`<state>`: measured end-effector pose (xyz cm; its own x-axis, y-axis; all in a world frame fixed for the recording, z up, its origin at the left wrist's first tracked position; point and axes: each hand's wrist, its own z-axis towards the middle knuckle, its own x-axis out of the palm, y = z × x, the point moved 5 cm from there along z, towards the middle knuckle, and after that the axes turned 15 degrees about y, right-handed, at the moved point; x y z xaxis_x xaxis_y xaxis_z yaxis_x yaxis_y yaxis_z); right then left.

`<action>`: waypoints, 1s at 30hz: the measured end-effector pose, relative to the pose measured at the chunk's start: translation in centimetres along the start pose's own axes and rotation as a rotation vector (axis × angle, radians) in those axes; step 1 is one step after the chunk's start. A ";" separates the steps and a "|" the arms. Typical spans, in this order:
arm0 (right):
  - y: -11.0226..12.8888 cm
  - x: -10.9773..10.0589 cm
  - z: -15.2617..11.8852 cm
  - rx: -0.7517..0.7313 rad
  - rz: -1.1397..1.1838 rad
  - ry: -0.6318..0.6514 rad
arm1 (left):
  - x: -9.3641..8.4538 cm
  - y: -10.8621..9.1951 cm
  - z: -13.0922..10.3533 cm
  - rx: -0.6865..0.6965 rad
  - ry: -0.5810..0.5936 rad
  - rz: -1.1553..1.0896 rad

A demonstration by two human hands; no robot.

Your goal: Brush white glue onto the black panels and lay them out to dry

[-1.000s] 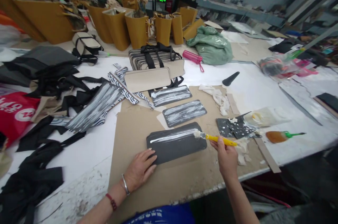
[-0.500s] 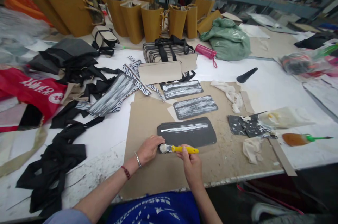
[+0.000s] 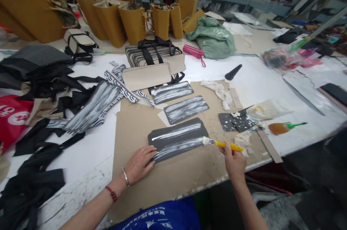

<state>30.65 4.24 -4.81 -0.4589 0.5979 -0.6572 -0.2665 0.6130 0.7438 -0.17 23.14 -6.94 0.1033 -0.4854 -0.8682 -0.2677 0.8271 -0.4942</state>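
Note:
My left hand (image 3: 139, 163) lies flat on the near-left corner of a dark grey rounded panel (image 3: 177, 139) and presses it onto a sheet of brown cardboard (image 3: 151, 183). My right hand (image 3: 234, 161) grips a yellow-handled brush (image 3: 226, 145). Its white-loaded bristles touch the panel's right end. Two white glue streaks run along the panel. Two more glue-streaked panels (image 3: 186, 109) lie just beyond it.
A speckled dark glue palette (image 3: 238, 121) and a green-handled brush (image 3: 284, 127) lie to the right. Black straps (image 3: 54, 89) and striped strips cover the left. Mustard bags (image 3: 132, 24) line the far edge, where another person's hand works. The table edge (image 3: 260, 163) is near my right hand.
My right hand has swept the brush from the panel's left end to its right end, leaving a second white streak. My left hand stays on the panel's corner.

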 end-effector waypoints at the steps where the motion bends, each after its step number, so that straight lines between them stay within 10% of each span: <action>1: 0.2 -0.3 0.0 0.010 -0.022 0.003 | 0.1 0.0 -0.1 0.004 -0.001 0.015; 12: 6.2 2.9 -5.2 -0.603 -0.253 0.091 | 1.1 0.6 -0.8 0.038 -0.032 0.100; 20: 6.4 4.5 -2.1 -0.704 -0.297 0.055 | 0.7 0.3 -0.8 0.040 -0.079 0.081; 30: 11.1 7.6 -8.5 -0.710 -0.049 0.244 | 1.3 0.0 -1.3 -0.030 -0.084 0.083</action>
<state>16.99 11.24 -0.53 -0.5854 0.3968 -0.7070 -0.7357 0.1063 0.6689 -1.31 22.08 -8.02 0.1594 -0.3894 -0.9072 -0.3075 0.8536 -0.4204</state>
